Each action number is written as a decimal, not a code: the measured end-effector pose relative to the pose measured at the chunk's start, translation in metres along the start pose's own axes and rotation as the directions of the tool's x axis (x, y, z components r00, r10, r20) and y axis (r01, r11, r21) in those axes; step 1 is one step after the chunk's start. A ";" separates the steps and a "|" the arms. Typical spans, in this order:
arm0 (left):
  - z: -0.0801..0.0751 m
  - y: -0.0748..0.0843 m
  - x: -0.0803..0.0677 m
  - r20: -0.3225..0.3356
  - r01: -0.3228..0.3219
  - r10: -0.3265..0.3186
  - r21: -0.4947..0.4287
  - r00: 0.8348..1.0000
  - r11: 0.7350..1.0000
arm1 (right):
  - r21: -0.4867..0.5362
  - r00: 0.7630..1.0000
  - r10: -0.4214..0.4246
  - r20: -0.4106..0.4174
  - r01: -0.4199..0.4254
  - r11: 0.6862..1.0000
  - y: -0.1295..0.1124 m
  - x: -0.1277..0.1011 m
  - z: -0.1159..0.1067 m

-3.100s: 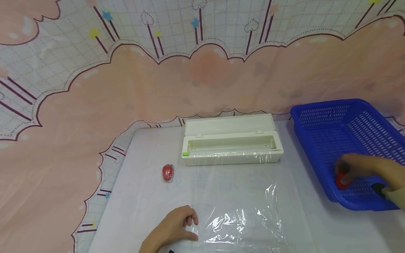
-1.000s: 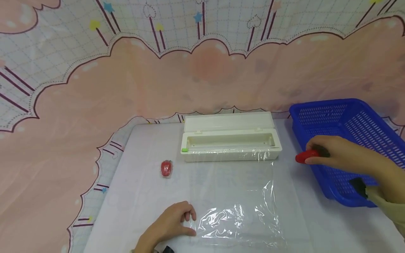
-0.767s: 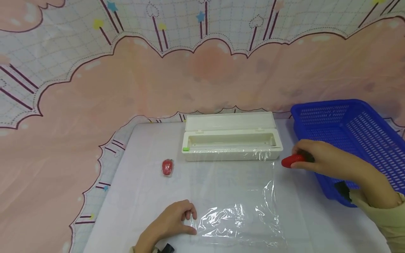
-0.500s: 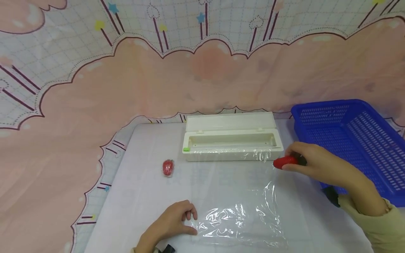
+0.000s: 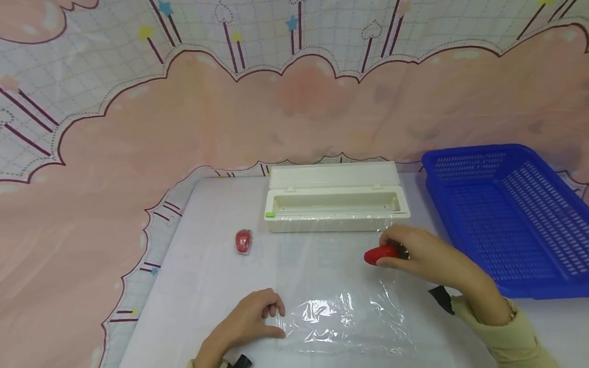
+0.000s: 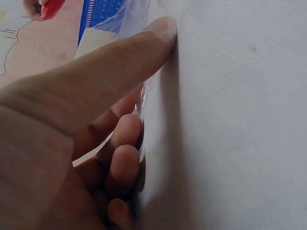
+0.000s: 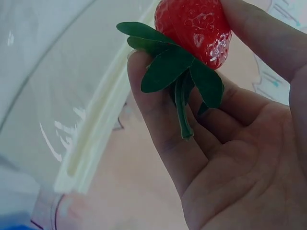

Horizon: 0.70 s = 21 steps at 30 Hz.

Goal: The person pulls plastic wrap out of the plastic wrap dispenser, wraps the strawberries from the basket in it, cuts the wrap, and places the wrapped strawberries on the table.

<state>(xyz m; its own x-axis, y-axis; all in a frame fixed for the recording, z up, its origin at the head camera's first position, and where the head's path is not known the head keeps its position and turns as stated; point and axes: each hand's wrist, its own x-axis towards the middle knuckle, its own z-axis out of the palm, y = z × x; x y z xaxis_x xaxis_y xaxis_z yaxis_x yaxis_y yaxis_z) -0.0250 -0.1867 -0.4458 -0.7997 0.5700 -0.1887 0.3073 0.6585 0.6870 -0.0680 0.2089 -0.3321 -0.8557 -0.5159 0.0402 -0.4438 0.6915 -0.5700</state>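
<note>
My right hand [image 5: 405, 250] pinches a red strawberry [image 5: 380, 254] with green leaves [image 7: 182, 72] just above the sheet of clear cling film [image 5: 340, 286] spread on the table. In the right wrist view the strawberry [image 7: 194, 24] sits between thumb and fingers. My left hand [image 5: 257, 319] holds the film's near left corner against the table, thumb [image 6: 124, 52] and curled fingers [image 6: 122, 158] on its edge. A second strawberry [image 5: 243, 241], wrapped in film, lies at the left.
An open white cling-film dispenser box [image 5: 336, 202] stands behind the sheet. A blue plastic basket [image 5: 506, 214] sits at the right. A pink and white patterned cloth [image 5: 138, 128] hangs behind and drapes round the white table [image 5: 207, 286].
My right hand has carried the strawberry out of the blue basket, leftward and toward me, to above the film. The left hand stays on the film's corner.
</note>
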 end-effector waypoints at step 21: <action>0.000 -0.003 0.000 0.005 0.020 -0.020 -0.020 1.000 1.000 | 0.180 0.993 -0.015 0.121 -0.007 0.984 -0.007 0.009 0.061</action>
<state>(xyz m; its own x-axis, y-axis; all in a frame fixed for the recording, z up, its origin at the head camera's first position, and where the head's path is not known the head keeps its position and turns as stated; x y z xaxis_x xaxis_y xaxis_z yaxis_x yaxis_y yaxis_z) -0.0256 -0.1888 -0.4481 -0.8029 0.5592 -0.2063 0.2804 0.6598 0.6971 -0.0564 0.1682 -0.3775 -0.8104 -0.5837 -0.0506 -0.3824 0.5925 -0.7090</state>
